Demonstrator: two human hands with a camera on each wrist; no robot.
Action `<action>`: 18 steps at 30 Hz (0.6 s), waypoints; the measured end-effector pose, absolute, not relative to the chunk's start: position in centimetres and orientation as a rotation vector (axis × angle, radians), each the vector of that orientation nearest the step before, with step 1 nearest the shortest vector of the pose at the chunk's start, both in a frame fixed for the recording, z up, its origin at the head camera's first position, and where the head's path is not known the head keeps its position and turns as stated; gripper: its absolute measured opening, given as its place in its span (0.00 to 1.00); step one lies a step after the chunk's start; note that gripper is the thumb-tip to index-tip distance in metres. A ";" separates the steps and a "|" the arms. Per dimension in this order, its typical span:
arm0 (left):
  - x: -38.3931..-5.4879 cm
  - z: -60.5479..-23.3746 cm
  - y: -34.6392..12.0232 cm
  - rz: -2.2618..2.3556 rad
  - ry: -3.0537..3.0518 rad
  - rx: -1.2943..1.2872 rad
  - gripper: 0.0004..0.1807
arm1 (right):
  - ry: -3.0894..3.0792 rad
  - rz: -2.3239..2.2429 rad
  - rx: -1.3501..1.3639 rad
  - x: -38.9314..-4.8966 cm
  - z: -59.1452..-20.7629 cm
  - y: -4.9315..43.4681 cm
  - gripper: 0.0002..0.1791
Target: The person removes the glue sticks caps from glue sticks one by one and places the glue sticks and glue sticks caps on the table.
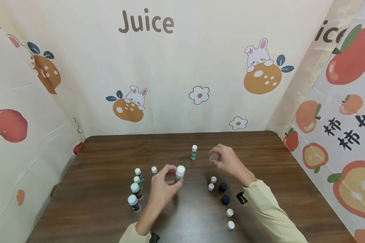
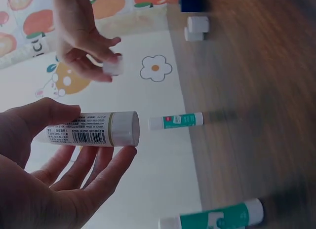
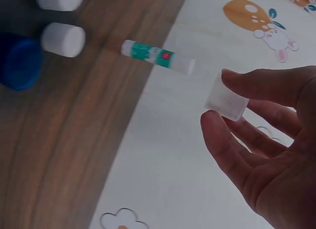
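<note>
My left hand (image 1: 164,187) grips a white glue stick (image 1: 180,172) between thumb and fingers, held above the table. In the left wrist view, a barcode and small print show on the glue stick (image 2: 94,129). Off to the right, my right hand (image 1: 229,163) pinches a small translucent cap (image 3: 227,98) between thumb and fingertips, apart from the glue stick. A small green glue stick (image 1: 193,153) stands upright between the hands, farther back. Another green glue stick (image 1: 154,170) is partly hidden behind my left hand.
Left of my left hand stands a row of glue sticks (image 1: 136,190), green and dark, with white tops. Loose white caps (image 1: 213,180) and dark blue caps (image 1: 225,199) lie on the brown table (image 1: 103,158) at the right. Printed curtains (image 1: 170,67) enclose the table's back and sides.
</note>
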State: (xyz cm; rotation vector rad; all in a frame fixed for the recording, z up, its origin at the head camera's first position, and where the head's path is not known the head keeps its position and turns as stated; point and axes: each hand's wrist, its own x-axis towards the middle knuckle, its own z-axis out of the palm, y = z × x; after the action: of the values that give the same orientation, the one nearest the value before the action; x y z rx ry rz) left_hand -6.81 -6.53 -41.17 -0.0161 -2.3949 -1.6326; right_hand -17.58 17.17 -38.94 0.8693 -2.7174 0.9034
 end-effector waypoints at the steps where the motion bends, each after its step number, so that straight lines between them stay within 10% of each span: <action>1: -6.6 -41.2 -6.6 -1.625 -2.403 -0.018 0.15 | -2.729 0.907 0.863 -17.5 -39.2 17.3 0.13; 18: -3.8 -42.9 -8.6 -1.565 -2.464 0.066 0.16 | -2.839 0.893 0.828 -17.0 -43.9 18.7 0.11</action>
State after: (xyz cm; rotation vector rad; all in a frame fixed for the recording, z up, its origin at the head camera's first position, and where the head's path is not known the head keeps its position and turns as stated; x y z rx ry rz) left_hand -3.77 -8.63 -42.91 0.0659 -2.4635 -1.5654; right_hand -16.99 18.73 -43.85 0.8275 -2.8395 0.8928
